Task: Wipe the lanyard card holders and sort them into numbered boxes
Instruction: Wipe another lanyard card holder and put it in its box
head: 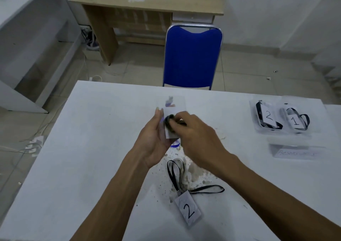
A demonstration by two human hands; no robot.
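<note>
White tabletop (92,148) is the landmark; all places given rel. to it. Above its middle, left hand (154,141) holds a clear plastic card holder w/ white insert (168,119) upright, fingers straight behind it, thumb side hidden, so exact grip can't be told. Right hand (193,128) has fingers curled round a small dark wad of cloth (170,121), pressed on the holder's face. Bit of blue strap (175,144) hangs below the holder, betw. the two wrists.

Near tabletop's front edge, centre, lies a second card holder marked "2" (188,210), flat, its black lanyard (177,174) looped away from it over a patch of brownish specks and stains (195,174).

At tabletop's far right: two clear plastic boxes side by side, box labelled "2" (266,116) and box labelled "1" (297,120), each w/ black lanyards inside. Just nearer than those, a flat clear lid-like tray w/ handwritten label (297,153), text too blurred to read.

Beyond tabletop's far edge stands a blue padded chair w/ metal frame (192,56).
</note>
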